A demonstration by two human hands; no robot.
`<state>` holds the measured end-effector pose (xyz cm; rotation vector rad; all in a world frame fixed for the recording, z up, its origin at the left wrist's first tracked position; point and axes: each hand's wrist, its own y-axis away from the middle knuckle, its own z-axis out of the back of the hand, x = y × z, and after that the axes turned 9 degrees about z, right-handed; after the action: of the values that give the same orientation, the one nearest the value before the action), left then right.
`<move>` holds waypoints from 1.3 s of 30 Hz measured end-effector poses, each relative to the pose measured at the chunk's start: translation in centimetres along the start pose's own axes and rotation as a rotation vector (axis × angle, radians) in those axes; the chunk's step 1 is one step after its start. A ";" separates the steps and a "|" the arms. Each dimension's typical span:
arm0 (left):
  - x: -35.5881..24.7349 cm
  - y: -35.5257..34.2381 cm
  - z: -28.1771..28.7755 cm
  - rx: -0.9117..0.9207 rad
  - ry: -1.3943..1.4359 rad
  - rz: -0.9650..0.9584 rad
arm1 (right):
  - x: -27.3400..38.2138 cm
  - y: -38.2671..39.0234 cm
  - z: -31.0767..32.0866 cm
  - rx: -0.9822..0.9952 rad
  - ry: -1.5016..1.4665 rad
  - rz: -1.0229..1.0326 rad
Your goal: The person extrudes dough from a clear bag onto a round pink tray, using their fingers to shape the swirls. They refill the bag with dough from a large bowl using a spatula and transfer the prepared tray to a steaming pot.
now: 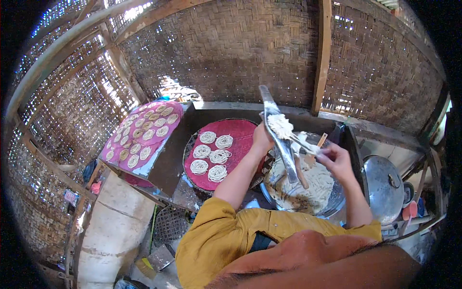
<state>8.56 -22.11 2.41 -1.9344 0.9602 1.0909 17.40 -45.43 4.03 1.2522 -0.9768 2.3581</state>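
My left hand is closed on a long metal press, held tilted with pale, sticky dough piled in its middle. My right hand pinches the end of a thin utensil smeared with dough, touching the pile on the press. Below both hands is a wide metal basin holding a large mass of dough and a wooden-handled piece. Left of them, a round pink mat bears several coiled noodle-like rounds.
A tilted pink-covered board with many coiled rounds stands at the left. A large metal lid and a pink plastic cup are at the right. A wire basket lies below. Woven bamboo walls enclose the workspace.
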 end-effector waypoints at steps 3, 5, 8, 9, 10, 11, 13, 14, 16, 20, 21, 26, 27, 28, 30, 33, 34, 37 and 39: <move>-0.3 -0.1 0.5 -0.035 -0.370 -0.252 | 0.8 -0.2 2.5 -0.150 0.140 0.048; 0.4 -0.3 -0.6 -0.058 -0.383 -0.111 | 2.0 -1.5 1.0 -0.327 0.301 0.250; 1.4 -0.6 0.5 -0.117 -0.916 -0.335 | 3.0 -2.9 -1.5 -0.352 0.642 0.651; 1.9 -1.0 1.4 -0.098 -0.907 -0.327 | 2.9 -2.7 -1.9 -0.343 0.711 0.748; 1.7 -0.9 1.3 -0.094 -0.905 -0.330 | 2.4 -2.3 -2.0 -0.316 0.706 0.769; 1.2 -0.5 1.2 0.039 -0.326 -0.117 | 2.0 -1.9 -1.9 -0.288 0.700 0.791; 2.1 -1.3 3.0 -0.143 -0.347 0.154 | 2.3 -1.0 -2.0 -0.269 0.673 0.822; 2.2 -1.4 3.6 -0.130 -0.484 0.029 | 2.6 -0.5 -2.0 -0.143 0.445 0.660; 2.2 -1.7 3.2 -0.128 -0.494 -0.001 | 2.0 -0.5 -1.3 -0.018 0.183 0.479; 1.7 -1.0 0.8 -0.013 -0.365 -0.037 | 0.9 -3.9 -1.7 -0.394 0.409 0.405; 2.1 -1.1 0.8 -0.019 -0.395 -0.008 | 1.5 -4.2 -2.0 -0.373 0.452 0.489; 2.8 -1.6 2.6 0.022 0.214 0.175 | 1.8 -2.0 -2.4 -0.177 0.585 0.628; 3.1 -1.5 2.7 -0.174 0.254 0.191 | 1.7 -1.4 -2.6 -0.098 0.542 0.606; 2.8 -1.6 3.1 -0.157 0.183 0.233 | 1.2 -0.5 -2.7 -0.070 0.360 0.536; 1.3 -1.8 4.2 -0.039 0.447 0.332 | 0.2 1.3 -1.4 -0.032 0.202 0.360; -0.4 -2.0 7.6 -0.188 0.031 -0.077 | -0.1 3.2 1.4 -0.111 0.189 0.167; -1.6 -1.4 8.7 -0.149 0.091 -0.063 | -0.2 4.1 2.8 -0.112 0.307 0.035; -2.4 -0.8 12.4 -0.236 0.128 -0.211 | 1.3 5.2 3.9 0.013 0.690 -0.268; -5.5 1.3 10.9 -0.349 0.427 -0.043 | -1.0 5.2 2.6 0.137 0.944 -0.338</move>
<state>1.39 -12.18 2.73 -2.5322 0.9901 0.8795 16.77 -50.96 1.98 0.1904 -0.2688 2.3218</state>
